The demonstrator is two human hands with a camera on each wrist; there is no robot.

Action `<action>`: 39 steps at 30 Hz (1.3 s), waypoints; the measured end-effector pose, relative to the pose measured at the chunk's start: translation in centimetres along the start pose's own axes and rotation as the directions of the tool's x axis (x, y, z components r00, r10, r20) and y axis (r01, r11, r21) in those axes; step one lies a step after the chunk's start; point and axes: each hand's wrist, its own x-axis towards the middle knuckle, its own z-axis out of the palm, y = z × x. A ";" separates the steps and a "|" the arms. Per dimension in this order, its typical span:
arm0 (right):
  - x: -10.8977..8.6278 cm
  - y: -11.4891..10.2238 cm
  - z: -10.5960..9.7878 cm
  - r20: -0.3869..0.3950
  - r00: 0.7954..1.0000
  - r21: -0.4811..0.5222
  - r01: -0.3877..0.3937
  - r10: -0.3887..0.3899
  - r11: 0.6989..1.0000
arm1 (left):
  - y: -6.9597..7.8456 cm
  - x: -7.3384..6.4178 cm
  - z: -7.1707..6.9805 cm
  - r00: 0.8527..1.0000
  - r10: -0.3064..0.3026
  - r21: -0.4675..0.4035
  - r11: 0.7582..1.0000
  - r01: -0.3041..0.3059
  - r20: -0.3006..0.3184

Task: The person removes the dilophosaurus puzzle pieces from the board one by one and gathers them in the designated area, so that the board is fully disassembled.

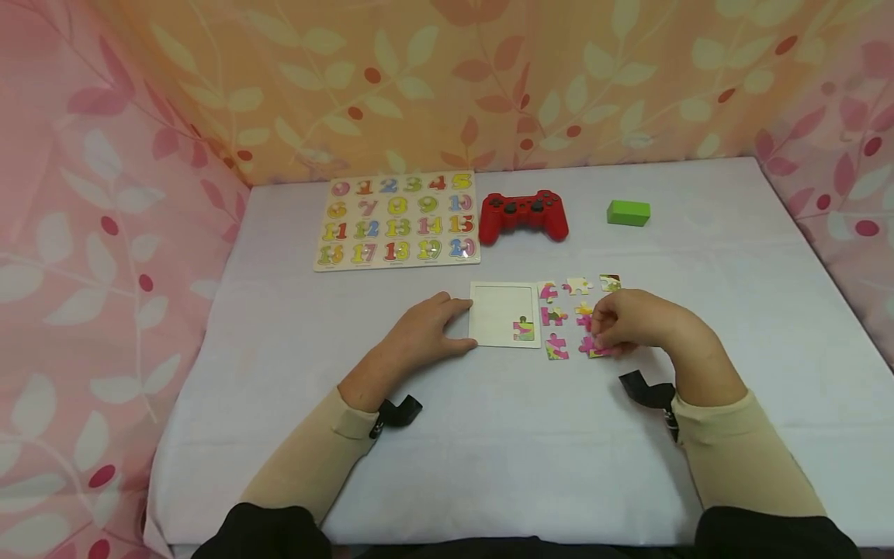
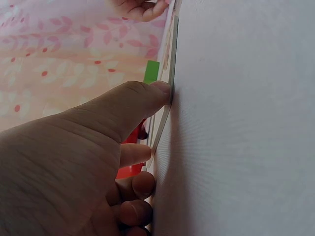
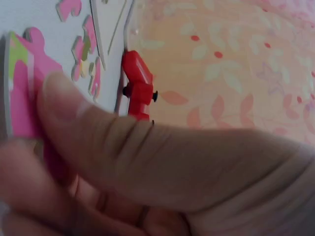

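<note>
A white square puzzle tray (image 1: pixel 493 314) lies before me, one jigsaw piece (image 1: pixel 523 331) in its lower right corner. My left hand (image 1: pixel 426 334) touches the tray's left edge, thumb and index finger spread apart; in the left wrist view its thumb (image 2: pixel 142 96) rests against that edge. On the right, my right hand (image 1: pixel 639 320) pinches a pink and green puzzle piece (image 3: pixel 24 93) between thumb and fingers, low over the table. Several loose pieces, such as a pink one (image 1: pixel 556 347) and a pale one (image 1: pixel 577 286), lie between the tray and this hand, which partly covers some.
Behind the tray lies a wooden number board (image 1: pixel 398 221). A red game controller (image 1: pixel 524 216) is beside it, and a green block (image 1: pixel 628 213) sits farther right. White cloth (image 1: pixel 279 326) covers the table; patterned curtains (image 1: pixel 447 85) stand at the back and sides.
</note>
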 end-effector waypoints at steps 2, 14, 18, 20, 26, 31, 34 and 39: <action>0.1 -0.2 0.2 -0.036 0.999 -0.052 -0.038 0.036 0.998 | 0.1 0.0 0.0 1.000 -0.001 0.000 1.000 0.001 -0.001; -0.6 -1.2 0.3 -0.157 0.986 -0.219 -0.082 0.048 0.972 | 0.1 0.0 -0.1 1.000 0.002 0.009 1.000 -0.002 0.002; -0.8 -1.9 0.4 -0.243 0.968 -0.211 0.015 -0.068 0.977 | 0.2 0.0 -0.1 1.000 -0.004 0.008 1.000 0.004 0.005; -0.8 -2.3 0.7 -0.285 0.949 -0.210 0.072 -0.132 0.975 | 0.2 0.0 -0.1 1.000 -0.006 0.009 1.000 0.005 0.005; 0.5 -3.4 2.3 -0.296 0.910 -0.203 0.238 -0.291 0.950 | 0.0 0.0 0.1 1.000 -0.005 0.006 1.000 0.005 -0.002; 2.1 -3.9 3.9 -0.231 0.911 -0.219 0.294 -0.342 0.930 | 0.0 0.0 0.2 1.000 -0.001 0.006 1.000 0.001 -0.006; 2.9 -4.0 4.6 -0.185 0.924 -0.250 0.284 -0.334 0.925 | -0.1 0.0 0.2 1.000 -0.002 0.007 1.000 0.002 -0.004; 3.7 -3.7 5.2 -0.175 0.929 -0.281 0.269 -0.325 0.921 | -0.1 0.1 0.2 1.000 0.002 0.006 1.000 -0.002 0.000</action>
